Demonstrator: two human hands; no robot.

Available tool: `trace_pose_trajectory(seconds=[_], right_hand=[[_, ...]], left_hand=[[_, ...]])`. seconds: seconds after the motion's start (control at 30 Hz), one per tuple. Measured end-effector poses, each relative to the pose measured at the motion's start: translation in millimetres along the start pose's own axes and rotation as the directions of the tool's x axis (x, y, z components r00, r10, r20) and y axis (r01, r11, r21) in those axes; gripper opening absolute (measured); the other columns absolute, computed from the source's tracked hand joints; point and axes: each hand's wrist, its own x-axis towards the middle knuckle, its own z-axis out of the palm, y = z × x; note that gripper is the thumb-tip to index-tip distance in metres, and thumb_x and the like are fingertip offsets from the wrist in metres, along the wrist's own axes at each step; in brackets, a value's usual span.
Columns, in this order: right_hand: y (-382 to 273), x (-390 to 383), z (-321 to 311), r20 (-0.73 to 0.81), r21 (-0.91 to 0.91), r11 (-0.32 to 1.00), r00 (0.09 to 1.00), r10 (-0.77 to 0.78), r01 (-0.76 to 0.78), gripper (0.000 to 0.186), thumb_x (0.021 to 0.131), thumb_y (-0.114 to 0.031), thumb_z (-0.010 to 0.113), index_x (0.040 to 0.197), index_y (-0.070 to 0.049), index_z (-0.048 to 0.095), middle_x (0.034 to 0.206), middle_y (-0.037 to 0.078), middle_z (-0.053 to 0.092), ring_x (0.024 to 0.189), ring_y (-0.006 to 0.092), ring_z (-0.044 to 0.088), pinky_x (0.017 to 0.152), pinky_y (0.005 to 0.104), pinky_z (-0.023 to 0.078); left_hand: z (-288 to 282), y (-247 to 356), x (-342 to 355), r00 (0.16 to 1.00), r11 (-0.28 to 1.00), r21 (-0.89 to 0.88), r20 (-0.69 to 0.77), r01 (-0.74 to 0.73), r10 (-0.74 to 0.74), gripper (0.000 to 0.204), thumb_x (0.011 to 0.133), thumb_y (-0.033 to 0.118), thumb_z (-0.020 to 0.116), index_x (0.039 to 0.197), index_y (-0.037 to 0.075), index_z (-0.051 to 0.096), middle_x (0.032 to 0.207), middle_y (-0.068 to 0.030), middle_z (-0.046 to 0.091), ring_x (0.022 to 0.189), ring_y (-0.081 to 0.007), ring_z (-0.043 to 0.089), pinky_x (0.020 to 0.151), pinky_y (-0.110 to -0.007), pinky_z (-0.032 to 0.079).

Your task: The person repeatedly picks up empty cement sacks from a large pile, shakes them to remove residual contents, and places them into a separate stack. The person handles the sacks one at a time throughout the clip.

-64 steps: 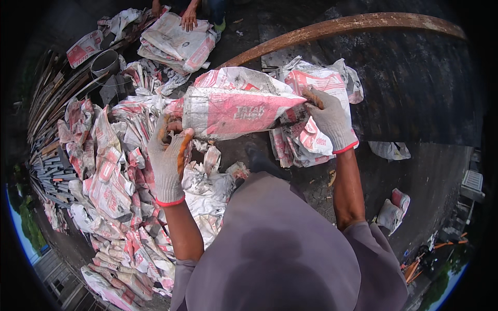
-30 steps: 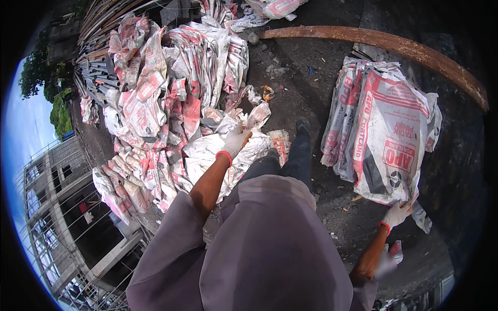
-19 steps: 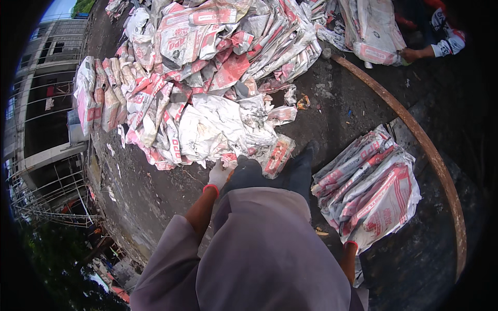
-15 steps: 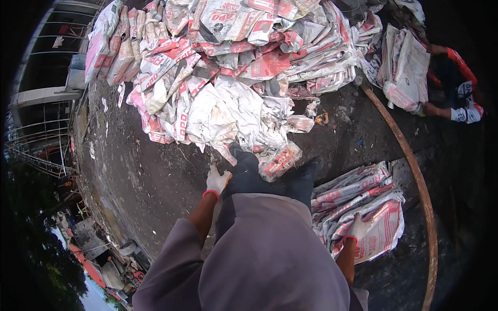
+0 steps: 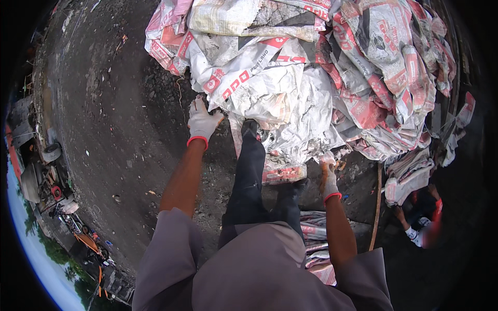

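Note:
Flattened white and red paper sacks (image 5: 259, 83), crumpled and dirty, lie in a big heap ahead of my feet. My left hand (image 5: 203, 123), in a white glove with a red cuff, is beside the left edge of the front sack. Its fingers are apart and nothing is in them. At the front right corner of the same pale sack is my right hand (image 5: 329, 179), gloved alike, fingers stretched toward the corner. Whether the fingertips touch it is hard to see. A folded stack of sacks (image 5: 317, 249) lies by my right leg, partly hidden by my arm.
A co-worker (image 5: 423, 217) crouches at the right with a bundle of sacks (image 5: 410, 179). A long rusty pole (image 5: 377, 207) lies between us. Dark dirt ground (image 5: 119, 135) with small debris spreads to the left; a wheel (image 5: 52, 152) and machinery stand farther off.
My right hand has left the folded stack and moved forward to the heap. My left hand has reached forward to the heap's edge. The view has turned, and the heap appears nearer.

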Motion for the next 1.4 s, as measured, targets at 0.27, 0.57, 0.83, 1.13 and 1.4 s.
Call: trace_pose_trajectory(seconds=[0.27, 0.57, 0.83, 1.13, 1.4], right_hand=[[-75.7, 46.3, 318.8, 0.383, 0.040, 0.964, 0.887, -0.258, 0.263, 0.057, 0.093, -0.035, 0.062, 0.139, -0.017, 0.036, 0.105, 0.001, 0.058, 0.082, 0.0156, 0.047, 0.078, 0.0397, 0.042], [-149.2, 78.5, 446.0, 0.548, 0.373, 0.858, 0.663, -0.511, 0.353, 0.063, 0.086, -0.038, 0.071, 0.133, -0.015, 0.036, 0.124, 0.008, 0.053, 0.110, 0.0251, 0.054, 0.097, 0.0440, 0.044], [-179.5, 53.2, 506.5, 0.608, 0.271, 0.930, 0.705, -0.365, 0.248, 0.058, 0.083, -0.044, 0.074, 0.120, -0.004, 0.055, 0.105, 0.008, 0.063, 0.089, 0.0234, 0.063, 0.081, 0.0405, 0.052], [-176.2, 32.1, 446.5, 0.471, -0.392, 0.559, 0.682, -0.560, 0.730, 0.025, 0.083, -0.016, 0.065, 0.105, -0.006, 0.066, 0.097, 0.016, 0.068, 0.086, 0.0314, 0.067, 0.077, 0.0416, 0.053], [-241.7, -8.6, 340.2, 0.786, -0.500, -0.378, 0.225, -0.576, 0.779, 0.027, 0.082, -0.016, 0.060, 0.106, -0.005, 0.065, 0.093, 0.021, 0.068, 0.087, 0.0358, 0.067, 0.074, 0.0425, 0.053]], left_hand=[[-29.1, 87.0, 207.7, 0.935, 0.895, 0.303, -0.029, -0.329, 0.354, 0.105, 0.065, 0.046, 0.078, 0.150, 0.010, 0.027, 0.153, -0.0170, 0.029, 0.141, -0.0348, 0.028, 0.112, -0.047, 0.032], [3.3, 106.8, 324.0, 0.819, 0.734, 0.502, -0.085, -0.457, 0.568, 0.115, 0.062, 0.050, 0.082, 0.152, 0.011, 0.022, 0.147, -0.0188, 0.040, 0.135, -0.0320, 0.040, 0.110, -0.046, 0.035], [53.0, 110.4, 302.9, 0.808, 0.868, 0.113, 0.439, -0.484, 0.394, 0.109, 0.062, 0.043, 0.078, 0.150, 0.005, 0.026, 0.115, -0.0261, 0.063, 0.094, -0.0347, 0.066, 0.087, -0.040, 0.051], [49.6, 162.6, 195.9, 0.612, 0.885, 0.025, 0.731, -0.465, 0.301, 0.101, 0.064, 0.029, 0.078, 0.148, 0.004, 0.028, 0.135, -0.0224, 0.051, 0.118, -0.0400, 0.055, 0.100, -0.044, 0.046], [37.4, 93.4, 56.5, 0.948, 0.765, -0.582, -0.034, -0.276, 0.316, 0.077, 0.082, -0.003, 0.068, 0.148, -0.001, 0.028, 0.146, -0.0179, 0.041, 0.127, -0.0244, 0.046, 0.100, -0.034, 0.043]])
